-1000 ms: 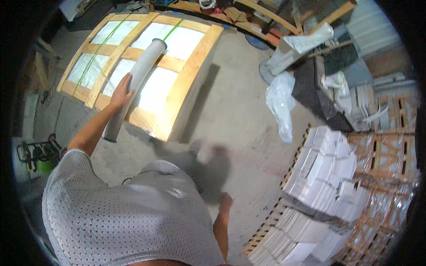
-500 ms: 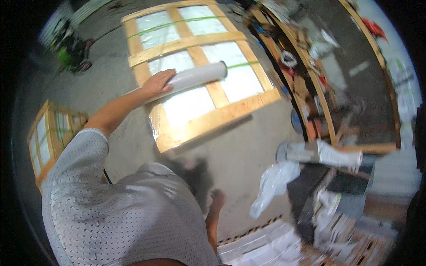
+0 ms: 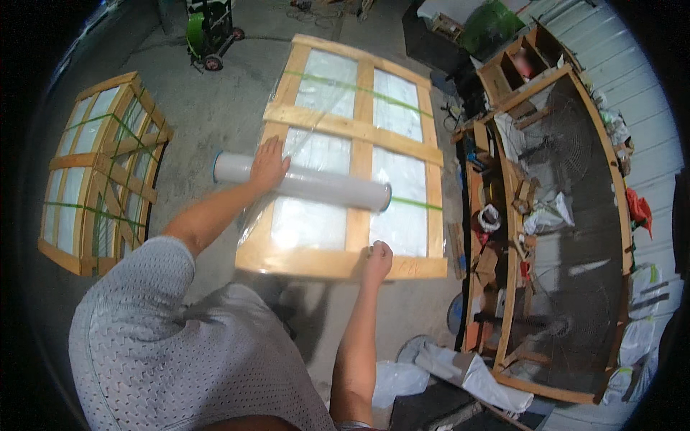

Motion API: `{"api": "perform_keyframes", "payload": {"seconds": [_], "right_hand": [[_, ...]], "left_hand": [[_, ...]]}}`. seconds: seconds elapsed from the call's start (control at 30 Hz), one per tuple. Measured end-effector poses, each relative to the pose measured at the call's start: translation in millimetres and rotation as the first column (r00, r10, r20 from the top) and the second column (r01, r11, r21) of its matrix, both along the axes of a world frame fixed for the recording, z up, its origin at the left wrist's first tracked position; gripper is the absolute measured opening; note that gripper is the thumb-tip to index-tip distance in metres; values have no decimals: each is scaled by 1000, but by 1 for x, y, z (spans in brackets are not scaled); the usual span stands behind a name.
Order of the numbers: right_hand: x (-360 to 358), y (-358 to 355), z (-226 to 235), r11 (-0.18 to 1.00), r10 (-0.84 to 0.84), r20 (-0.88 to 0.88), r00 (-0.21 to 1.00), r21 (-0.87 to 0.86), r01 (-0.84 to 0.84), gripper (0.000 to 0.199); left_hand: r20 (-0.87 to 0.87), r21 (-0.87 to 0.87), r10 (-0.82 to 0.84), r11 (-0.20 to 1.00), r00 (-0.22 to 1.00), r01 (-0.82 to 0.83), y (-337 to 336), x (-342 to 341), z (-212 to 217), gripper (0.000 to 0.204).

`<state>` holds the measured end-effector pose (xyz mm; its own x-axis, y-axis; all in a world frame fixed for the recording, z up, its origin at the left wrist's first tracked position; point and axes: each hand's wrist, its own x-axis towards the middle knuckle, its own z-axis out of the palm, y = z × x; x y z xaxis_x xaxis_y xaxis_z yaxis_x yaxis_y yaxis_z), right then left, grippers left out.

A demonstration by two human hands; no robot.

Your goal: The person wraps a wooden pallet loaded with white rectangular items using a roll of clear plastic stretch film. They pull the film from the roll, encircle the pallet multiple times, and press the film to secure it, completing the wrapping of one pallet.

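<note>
A wooden crate (image 3: 363, 133) with white panels and green straps lies in front of me, clear film over its near left part. Across its top runs a thick roll of stretch film (image 3: 334, 188), its left end sticking out past the crate's left edge. My left hand (image 3: 269, 167) is closed over the roll from above, left of its middle. By the crate's near edge, below the roll's right end, is my right hand (image 3: 379, 260), with its fingers curled; whatever they may hold is too small to make out.
A second strapped crate (image 3: 97, 172) stands on the floor to the left. A green wheeled machine (image 3: 208, 32) is at the far left. Along the right runs a cluttered wooden frame with shelves (image 3: 514, 237). Plastic sheeting (image 3: 467, 373) lies at the near right.
The view has turned, and the crate now appears straighter. My right hand has come up from low beside my body to the crate's near edge. The roll now slants down to the right.
</note>
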<state>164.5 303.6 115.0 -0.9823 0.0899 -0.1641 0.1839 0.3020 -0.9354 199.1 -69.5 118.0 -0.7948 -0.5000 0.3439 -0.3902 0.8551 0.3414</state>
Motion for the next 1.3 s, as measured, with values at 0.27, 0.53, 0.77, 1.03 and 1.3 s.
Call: {"api": "perform_keyframes", "payload": {"seconds": [0.27,0.53,0.77,1.03,1.3], "right_hand": [[-149,-79,-31,992,-12,-110,994,123,26,77],[-143,-82,-36,996,40,29,999,77,-43,51],[-142,-77,-10,984,139,55,989,107,-144,43],[-139,-68,-1,950,312,10,950,-11,-312,49],[-156,-42,38,945,252,-48,966,227,-236,60]], "left_hand": [[-91,158,-35,986,995,49,-8,-2,1,52],[-30,-8,328,944,944,-329,-96,69,5,53],[158,808,470,444,869,-387,-116,114,-17,46],[-38,891,487,411,872,-191,-106,122,-42,53],[29,788,525,512,851,-343,-102,118,46,50]]}}
